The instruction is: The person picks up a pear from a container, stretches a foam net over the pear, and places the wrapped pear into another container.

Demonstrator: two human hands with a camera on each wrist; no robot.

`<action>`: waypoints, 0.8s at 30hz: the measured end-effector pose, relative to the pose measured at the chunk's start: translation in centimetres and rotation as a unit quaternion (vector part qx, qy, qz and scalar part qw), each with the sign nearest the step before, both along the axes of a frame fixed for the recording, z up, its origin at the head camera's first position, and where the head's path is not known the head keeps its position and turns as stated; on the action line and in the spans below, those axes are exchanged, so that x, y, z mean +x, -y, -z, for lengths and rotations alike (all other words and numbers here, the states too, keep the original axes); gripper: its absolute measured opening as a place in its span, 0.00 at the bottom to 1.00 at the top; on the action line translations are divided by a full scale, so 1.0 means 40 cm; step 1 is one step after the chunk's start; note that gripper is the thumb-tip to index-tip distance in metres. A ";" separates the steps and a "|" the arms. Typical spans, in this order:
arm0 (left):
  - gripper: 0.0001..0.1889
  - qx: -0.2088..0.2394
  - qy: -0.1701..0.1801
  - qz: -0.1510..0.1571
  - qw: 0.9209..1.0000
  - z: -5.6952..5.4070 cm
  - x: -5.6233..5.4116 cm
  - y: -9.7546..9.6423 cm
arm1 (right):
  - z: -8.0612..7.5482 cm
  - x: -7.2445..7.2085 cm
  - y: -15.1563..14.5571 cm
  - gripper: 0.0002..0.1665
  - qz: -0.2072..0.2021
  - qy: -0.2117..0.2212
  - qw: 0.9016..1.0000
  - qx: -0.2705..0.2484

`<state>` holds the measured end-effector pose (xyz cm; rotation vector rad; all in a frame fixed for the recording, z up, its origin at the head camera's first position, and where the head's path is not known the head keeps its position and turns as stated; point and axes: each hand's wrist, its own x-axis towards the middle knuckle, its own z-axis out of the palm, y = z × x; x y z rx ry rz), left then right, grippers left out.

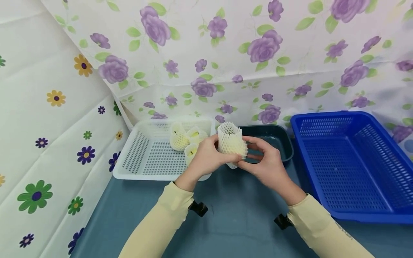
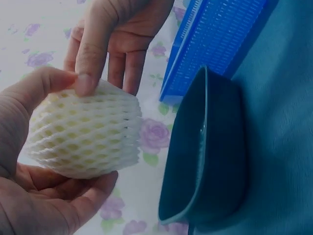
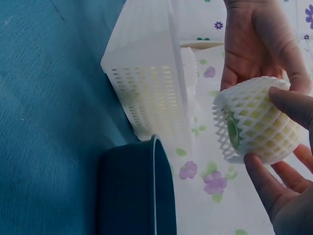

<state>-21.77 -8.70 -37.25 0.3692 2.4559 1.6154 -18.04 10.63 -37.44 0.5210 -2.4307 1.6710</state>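
Both hands hold a pale yellow fruit, apparently a pear [image 1: 233, 145], wrapped in a white foam net, above the front edge of a dark green basin [image 1: 284, 143]. The left hand [image 1: 206, 156] grips its left side, thumb across the front. From the right, the right hand [image 1: 266, 161] holds it between thumb and fingers. In the right wrist view, a greenish end of the fruit [image 3: 233, 129] shows inside the net's opening. Several more netted fruits [image 1: 178, 138] lie in the white basket [image 1: 151, 176], partly hidden by the left hand.
A large blue basket [image 1: 364, 172] stands at the right on the blue-green tabletop [image 1: 238, 222]. The white basket is at the left, and the green basin lies between them. Flowered sheets [image 1: 200, 53] hang behind and at the left.
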 end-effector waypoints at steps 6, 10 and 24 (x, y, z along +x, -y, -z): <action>0.33 -0.007 -0.012 -0.018 1.000 -0.003 -0.009 0.035 | 0.052 -0.034 0.014 0.39 -0.024 -0.038 0.999 0.003; 0.32 -0.018 -0.023 -0.026 0.999 -0.007 -0.010 0.058 | 0.074 -0.047 0.027 0.40 -0.037 -0.064 0.997 0.008; 0.29 -0.024 -0.066 -0.095 0.993 -0.029 -0.010 0.139 | 0.063 -0.048 0.039 0.34 0.006 -0.129 0.988 0.081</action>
